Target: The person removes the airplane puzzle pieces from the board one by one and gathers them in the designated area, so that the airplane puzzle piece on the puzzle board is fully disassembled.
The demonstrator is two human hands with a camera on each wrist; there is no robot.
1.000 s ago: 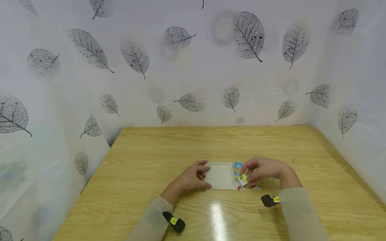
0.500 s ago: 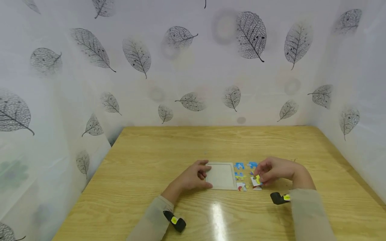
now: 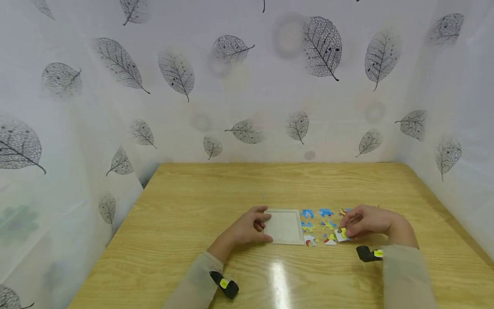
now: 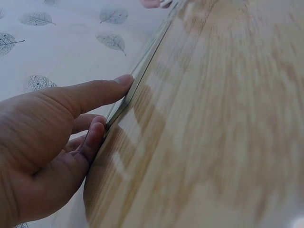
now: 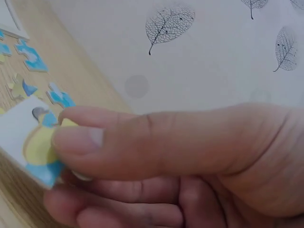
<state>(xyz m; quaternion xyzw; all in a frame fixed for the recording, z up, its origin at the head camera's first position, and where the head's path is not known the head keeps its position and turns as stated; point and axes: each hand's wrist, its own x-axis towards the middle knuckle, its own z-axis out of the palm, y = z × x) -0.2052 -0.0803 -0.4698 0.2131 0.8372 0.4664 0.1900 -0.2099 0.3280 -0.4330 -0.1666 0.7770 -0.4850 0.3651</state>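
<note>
My left hand (image 3: 248, 226) holds the left side of a pale, square puzzle tray (image 3: 302, 227), with its thumb on the near edge and a finger at the far corner. In the left wrist view the thumb (image 4: 122, 80) lies against the tray's rim. My right hand (image 3: 370, 222) pinches a jigsaw piece (image 3: 341, 234) between thumb and fingers, just right of the tray. Up close that piece is white, yellow and blue, with a notch in it. Several other jigsaw pieces (image 3: 325, 212) lie in loose rows beside the tray, some partly hidden by the right hand.
All of this lies on a wood-grain table (image 3: 216, 184). Behind it and at both sides hangs a white curtain (image 3: 254, 94) printed with leaves. Black wrist straps (image 3: 224, 284) sit on both sleeves.
My right hand has moved right, away from the tray, carrying the pinched piece along and uncovering more pieces on the table. The left hand has kept its place at the tray.
</note>
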